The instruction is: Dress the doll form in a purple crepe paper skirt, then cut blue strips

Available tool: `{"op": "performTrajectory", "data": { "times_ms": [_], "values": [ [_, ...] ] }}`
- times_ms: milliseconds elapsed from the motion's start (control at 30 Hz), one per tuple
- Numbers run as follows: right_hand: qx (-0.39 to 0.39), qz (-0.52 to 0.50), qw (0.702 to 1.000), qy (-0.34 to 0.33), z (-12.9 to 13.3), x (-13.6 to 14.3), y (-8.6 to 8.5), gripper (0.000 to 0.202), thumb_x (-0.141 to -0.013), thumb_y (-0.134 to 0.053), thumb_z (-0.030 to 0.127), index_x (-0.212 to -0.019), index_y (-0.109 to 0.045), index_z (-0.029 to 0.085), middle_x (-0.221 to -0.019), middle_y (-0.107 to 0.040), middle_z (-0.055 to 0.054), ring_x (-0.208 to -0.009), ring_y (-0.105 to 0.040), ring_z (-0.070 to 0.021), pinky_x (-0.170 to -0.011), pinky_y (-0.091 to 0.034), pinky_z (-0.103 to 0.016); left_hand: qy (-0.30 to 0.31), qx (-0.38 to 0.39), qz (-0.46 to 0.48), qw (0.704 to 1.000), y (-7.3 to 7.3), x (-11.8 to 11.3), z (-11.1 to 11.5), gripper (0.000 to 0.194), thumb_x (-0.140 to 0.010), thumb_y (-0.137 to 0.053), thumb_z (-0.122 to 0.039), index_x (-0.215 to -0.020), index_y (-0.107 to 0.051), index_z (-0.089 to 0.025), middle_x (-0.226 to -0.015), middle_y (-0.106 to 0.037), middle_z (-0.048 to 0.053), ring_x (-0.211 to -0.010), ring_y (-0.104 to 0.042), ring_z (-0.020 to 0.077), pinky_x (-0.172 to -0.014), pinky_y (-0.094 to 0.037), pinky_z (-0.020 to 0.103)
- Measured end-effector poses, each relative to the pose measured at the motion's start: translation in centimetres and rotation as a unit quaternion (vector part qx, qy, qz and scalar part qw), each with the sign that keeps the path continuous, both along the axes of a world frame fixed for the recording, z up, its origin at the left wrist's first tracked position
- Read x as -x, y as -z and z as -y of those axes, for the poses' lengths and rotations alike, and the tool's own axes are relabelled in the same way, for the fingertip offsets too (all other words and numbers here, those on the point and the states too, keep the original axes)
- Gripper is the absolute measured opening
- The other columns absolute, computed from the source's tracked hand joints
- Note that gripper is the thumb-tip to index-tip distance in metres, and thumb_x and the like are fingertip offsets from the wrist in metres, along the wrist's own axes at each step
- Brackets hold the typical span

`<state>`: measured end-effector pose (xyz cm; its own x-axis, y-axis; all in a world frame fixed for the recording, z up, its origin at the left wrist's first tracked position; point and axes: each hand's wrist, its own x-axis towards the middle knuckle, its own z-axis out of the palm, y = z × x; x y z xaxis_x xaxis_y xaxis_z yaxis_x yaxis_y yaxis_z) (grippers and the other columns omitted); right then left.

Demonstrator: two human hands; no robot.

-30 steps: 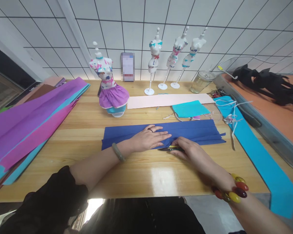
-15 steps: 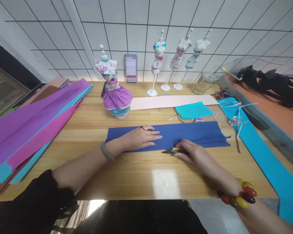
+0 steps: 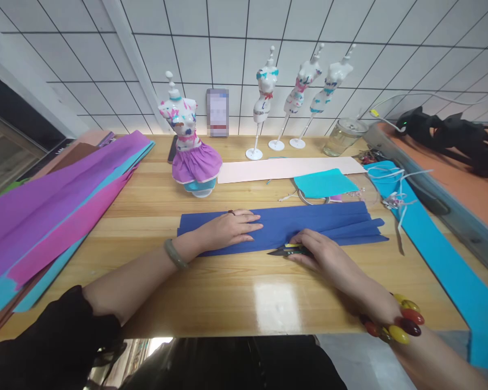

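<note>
A long dark blue strip (image 3: pixel 276 222), thin and layered like crepe paper or cloth, lies flat across the table in front of me. My left hand (image 3: pixel 230 227) rests on its left half, palm down with fingers stretched to the right. At the strip's near edge, my right hand (image 3: pixel 315 252) is closed around small thread snips (image 3: pixel 287 250), with dark blades pointing left. The right fingertips touch the blue strip. Its right end is uneven, with layers fanned apart. Part of the snips is hidden inside the hand.
A dress form in a purple skirt (image 3: pixel 197 162) stands at the back left, with several bare white forms (image 3: pixel 264 108) nearby. Behind the strip lie a pale pink strip (image 3: pixel 284 169) and a turquoise piece (image 3: pixel 325 183). Coloured sheets (image 3: pixel 65 206) are stacked left; a glass cup (image 3: pixel 344 135) stands back right.
My left hand has slid slightly left along the blue strip. At the strip's right end the layers have shifted and spread a little. The right hand keeps its hold on the snips.
</note>
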<state>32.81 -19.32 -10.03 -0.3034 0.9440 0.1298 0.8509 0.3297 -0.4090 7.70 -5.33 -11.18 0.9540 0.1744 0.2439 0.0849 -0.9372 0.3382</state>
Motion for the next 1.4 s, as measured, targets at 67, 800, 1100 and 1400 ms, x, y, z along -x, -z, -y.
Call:
{"op": "performTrajectory", "data": {
  "times_ms": [67, 800, 1100, 1400],
  "values": [
    [0.001, -0.002, 1.000, -0.002, -0.1, 0.1, 0.0, 0.018, -0.086, -0.055, 0.036, -0.095, -0.057, 0.020, -0.093, -0.062, -0.008, -0.084, -0.061, -0.0225, -0.074, -0.049, -0.037, -0.003, -0.003, 0.003, 1.000, 0.1, 0.0, 0.0, 0.037, -0.091, -0.043, -0.033, -0.125, -0.053, -0.019, -0.132, -0.052, 0.012, -0.124, -0.043, 0.0223, -0.104, -0.038, 0.040],
    [0.045, -0.024, 0.999, 0.014, 0.3, 0.2, 0.0, 0.017, -0.087, -0.053, 0.036, -0.094, -0.054, 0.021, -0.093, -0.061, -0.007, -0.083, -0.060, -0.0205, -0.072, -0.048, -0.032, 0.011, -0.027, 0.036, 0.999, 0.6, 0.1, 0.0, 0.040, -0.087, -0.049, -0.042, -0.114, -0.063, -0.016, -0.128, -0.055, 0.015, -0.123, -0.043, 0.0264, -0.101, -0.040, 0.042],
    [0.037, -0.018, 0.999, 0.029, 0.3, 1.4, -0.4, 0.016, -0.088, -0.053, 0.036, -0.092, -0.056, 0.021, -0.091, -0.063, -0.006, -0.082, -0.061, -0.0203, -0.071, -0.049, -0.032, 0.004, -0.029, 0.029, 0.999, 1.1, 0.3, 0.0, 0.041, -0.088, -0.046, -0.044, -0.115, -0.062, -0.017, -0.130, -0.053, 0.014, -0.125, -0.041, 0.0263, -0.099, -0.041, 0.041],
    [0.054, -0.019, 0.998, 0.034, 0.4, 2.2, -0.5, 0.019, -0.088, -0.052, 0.037, -0.096, -0.057, 0.020, -0.094, -0.062, -0.007, -0.084, -0.060, -0.0203, -0.074, -0.048, -0.032, 0.009, -0.037, 0.041, 0.998, 1.2, 0.4, 0.0, 0.040, -0.088, -0.046, -0.043, -0.116, -0.061, -0.018, -0.129, -0.054, 0.014, -0.124, -0.042, 0.0268, -0.098, -0.042, 0.042]
  ]
}}
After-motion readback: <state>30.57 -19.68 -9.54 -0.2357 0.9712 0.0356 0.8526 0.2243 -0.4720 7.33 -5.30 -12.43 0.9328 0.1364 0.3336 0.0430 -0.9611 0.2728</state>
